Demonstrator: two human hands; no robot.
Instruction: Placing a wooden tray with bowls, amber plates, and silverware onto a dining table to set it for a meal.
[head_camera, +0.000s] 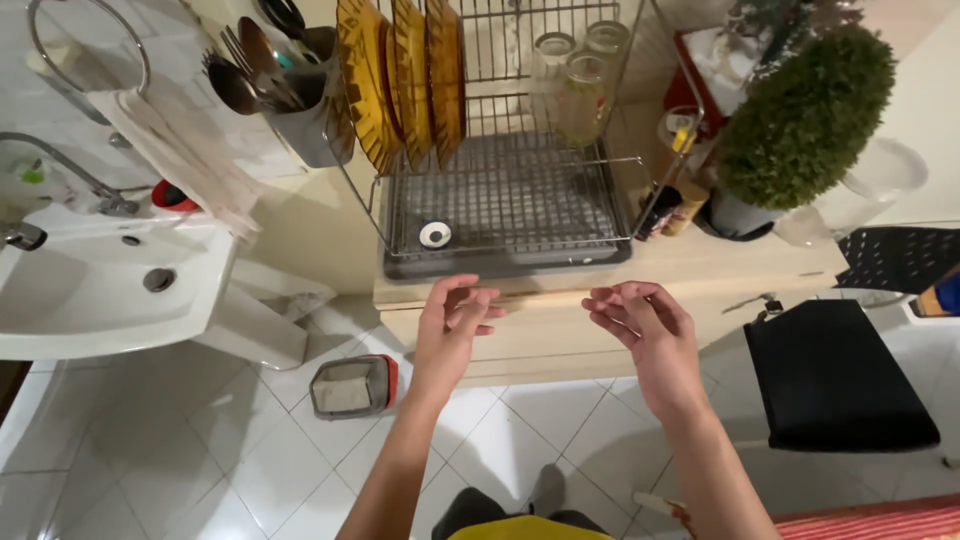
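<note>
Two empty hands: left hand | right hand | near dish rack

A dish rack stands on the bench, toward its left end. Inside the rack, three plates stand on edge at the left, and glasses sit at the back right; a small round lid lies on the rack's floor near the front left. A cutlery holder hangs on the rack's left side. Right of the rack, small bottles stand beside a potted plant. Left of the bench is a sink, with a towel hanging from a ring behind it. On the floor between sink and bench lies a container. A chair stands at the bench's right end. Both hands, left and right, hover before the bench's front edge, below the rack.
</note>
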